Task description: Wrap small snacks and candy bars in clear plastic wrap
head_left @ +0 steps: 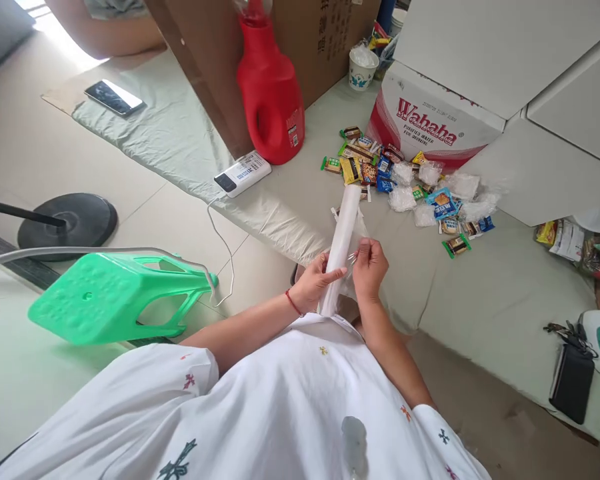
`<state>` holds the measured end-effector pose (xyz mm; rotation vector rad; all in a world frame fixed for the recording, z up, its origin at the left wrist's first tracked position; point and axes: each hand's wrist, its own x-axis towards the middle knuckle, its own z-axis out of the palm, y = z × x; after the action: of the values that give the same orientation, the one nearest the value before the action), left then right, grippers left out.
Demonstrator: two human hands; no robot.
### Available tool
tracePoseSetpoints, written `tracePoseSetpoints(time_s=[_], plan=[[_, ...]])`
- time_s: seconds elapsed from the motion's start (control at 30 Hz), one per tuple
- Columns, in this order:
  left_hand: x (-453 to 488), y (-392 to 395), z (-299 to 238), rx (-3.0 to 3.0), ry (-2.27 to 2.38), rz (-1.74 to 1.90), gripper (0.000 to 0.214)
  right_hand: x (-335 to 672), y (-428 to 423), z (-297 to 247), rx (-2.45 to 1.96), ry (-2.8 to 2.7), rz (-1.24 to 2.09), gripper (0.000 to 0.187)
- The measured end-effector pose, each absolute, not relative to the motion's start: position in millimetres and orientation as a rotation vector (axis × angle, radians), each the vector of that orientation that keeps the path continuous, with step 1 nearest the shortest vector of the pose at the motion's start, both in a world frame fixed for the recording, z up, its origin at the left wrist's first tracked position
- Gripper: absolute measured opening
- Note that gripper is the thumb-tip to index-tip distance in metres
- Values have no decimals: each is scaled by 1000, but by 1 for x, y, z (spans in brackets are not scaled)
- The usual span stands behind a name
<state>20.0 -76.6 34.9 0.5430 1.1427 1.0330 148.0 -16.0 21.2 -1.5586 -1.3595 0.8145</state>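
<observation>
My left hand (312, 285), with a red string round its wrist, is wrapped about a long white roll of clear plastic film (344, 220). The roll tilts away from my lap toward the covered table. Just right of it, my right hand (371, 269) is closed in a pinch on the loose edge of the film, which is thin and hard to see. Beyond the roll lies a pile of small wrapped snacks (351, 169) in several colours. Clear crumpled film-wrapped bundles (403, 199) lie among them.
A red detergent jug (280, 100) and a white power bank (243, 174) sit to the left, near a phone (114, 98). Behind the snacks stands a Wahaha carton (425, 123). A green stool (95, 297) lies tipped on the floor. Another person's arm (105, 33) rests at the far left.
</observation>
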Motion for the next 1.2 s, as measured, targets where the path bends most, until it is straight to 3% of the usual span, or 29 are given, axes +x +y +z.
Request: tracePoseSetpoints(time_s=[0.13,0.33,0.47,0.63,0.73,0.83,1.0,1.2], plan=[[14,-80,25,235,802,942,59,167,-10,51,-1456,-1790,407,44],[20,-49,19,305,567,1056,58,166,-15,122,-945,-2390,15,38],[14,-31,18,295,568,1054,48,196,-15,159,-1089,-2350,-131,40],[3,-32,23,163,342,981,60,243,-13,186,-1395,-2028,-38,39],[16,-31,28,223,519,937,63,250,-16,194,-1384,-2034,-42,36],[24,-24,33,320,775,895,59,259,-20,198,-1453,-2034,-127,36],[8,-11,41,188,635,877,39,293,-22,194,-1614,-1670,-45,42],[18,-10,40,546,1206,873,66,329,-20,167,-1764,-1626,60,48]])
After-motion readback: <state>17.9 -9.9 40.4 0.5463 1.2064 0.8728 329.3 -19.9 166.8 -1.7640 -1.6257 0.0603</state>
